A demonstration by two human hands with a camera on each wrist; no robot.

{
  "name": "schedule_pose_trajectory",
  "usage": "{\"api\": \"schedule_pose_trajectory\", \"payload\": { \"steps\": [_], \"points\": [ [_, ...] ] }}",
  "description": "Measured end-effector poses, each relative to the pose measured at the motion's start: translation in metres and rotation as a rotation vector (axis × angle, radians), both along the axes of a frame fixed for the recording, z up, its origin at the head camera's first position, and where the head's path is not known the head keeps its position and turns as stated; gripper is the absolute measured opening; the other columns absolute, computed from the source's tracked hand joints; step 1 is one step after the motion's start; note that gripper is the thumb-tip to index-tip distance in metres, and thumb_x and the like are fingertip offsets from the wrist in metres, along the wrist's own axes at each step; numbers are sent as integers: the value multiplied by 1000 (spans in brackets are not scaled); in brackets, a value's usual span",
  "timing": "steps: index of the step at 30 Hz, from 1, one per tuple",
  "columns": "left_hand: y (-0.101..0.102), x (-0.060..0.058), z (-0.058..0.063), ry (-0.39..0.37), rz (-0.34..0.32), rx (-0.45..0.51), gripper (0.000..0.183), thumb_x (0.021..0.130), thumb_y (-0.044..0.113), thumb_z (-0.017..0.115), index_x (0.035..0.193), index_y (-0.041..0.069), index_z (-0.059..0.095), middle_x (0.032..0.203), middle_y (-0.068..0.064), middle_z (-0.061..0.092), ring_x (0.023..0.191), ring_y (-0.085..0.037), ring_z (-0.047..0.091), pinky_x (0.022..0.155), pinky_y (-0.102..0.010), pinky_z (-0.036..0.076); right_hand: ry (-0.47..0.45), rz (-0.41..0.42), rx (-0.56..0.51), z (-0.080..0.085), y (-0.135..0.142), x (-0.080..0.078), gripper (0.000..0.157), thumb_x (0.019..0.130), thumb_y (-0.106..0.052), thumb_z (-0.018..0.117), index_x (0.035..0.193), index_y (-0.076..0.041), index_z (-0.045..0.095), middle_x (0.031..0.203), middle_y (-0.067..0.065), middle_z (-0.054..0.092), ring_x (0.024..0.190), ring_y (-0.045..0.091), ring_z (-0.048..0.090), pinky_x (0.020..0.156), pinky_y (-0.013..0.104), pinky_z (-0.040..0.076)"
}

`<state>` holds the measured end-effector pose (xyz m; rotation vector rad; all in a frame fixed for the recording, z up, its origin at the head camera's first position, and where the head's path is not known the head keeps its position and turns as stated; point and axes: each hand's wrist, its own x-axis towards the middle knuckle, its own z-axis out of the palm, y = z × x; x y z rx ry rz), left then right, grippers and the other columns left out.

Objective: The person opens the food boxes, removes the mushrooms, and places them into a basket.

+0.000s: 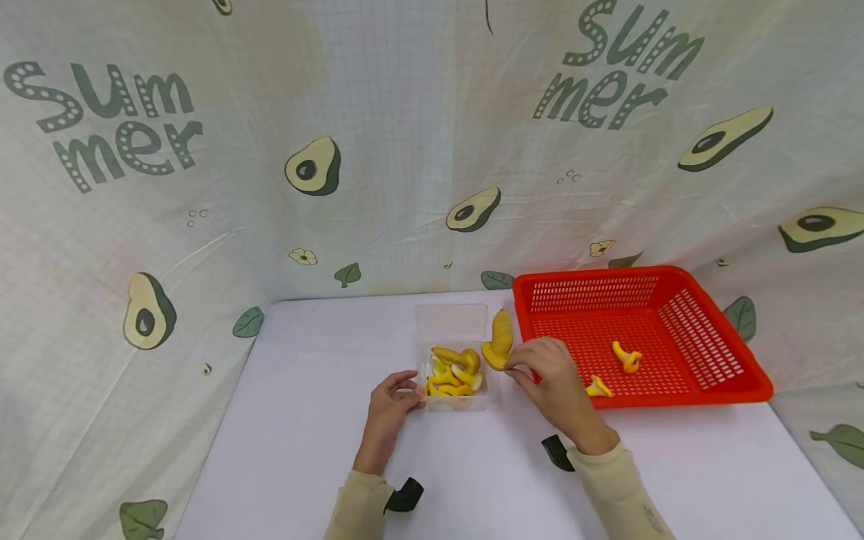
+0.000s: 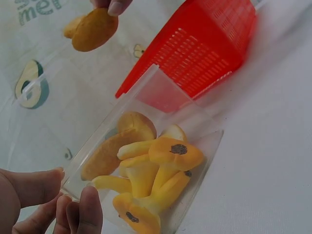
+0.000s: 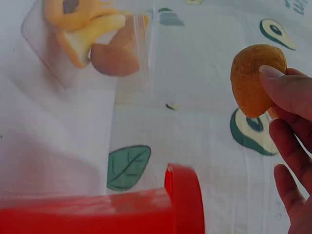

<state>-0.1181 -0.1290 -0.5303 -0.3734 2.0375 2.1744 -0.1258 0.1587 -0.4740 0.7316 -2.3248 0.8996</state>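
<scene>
My right hand point(image 1: 550, 375) pinches a brownish-yellow mushroom point(image 1: 502, 337) by its cap between thumb and fingers, raised beside the clear plastic box point(image 1: 439, 405). In the right wrist view the thumb presses on the rounded cap point(image 3: 256, 80). With bent fingers and thumb my left hand point(image 1: 388, 412) holds the left edge of that box, as the left wrist view shows at its rim point(image 2: 80, 168). Inside the box lie several yellow mushrooms point(image 2: 141, 178) and a larger brownish one point(image 2: 109, 151). The box's lid point(image 1: 451, 321) is folded back behind it.
A red plastic basket point(image 1: 736, 382) stands at the right, its left wall close to my right hand. Two small yellow mushrooms lie in it, one point(image 1: 629, 358) near the middle and one point(image 1: 598, 387) at the front. A patterned curtain point(image 1: 385, 187) hangs behind the white table point(image 1: 304, 420).
</scene>
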Motion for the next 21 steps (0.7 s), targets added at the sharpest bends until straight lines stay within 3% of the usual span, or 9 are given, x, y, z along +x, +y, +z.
{"api": "schedule_pose_trajectory", "payload": {
  "steps": [21],
  "points": [
    [0,0,-1,-5,5,-10,41,96,-9,68,136,-11,59,111,-19,62,84,-15,64,77,-26,65,16,-148,-18,7,63,2,36,65,13,93,89,-6,75,92,7,75,94,28,63,87,44,42]
  ]
}}
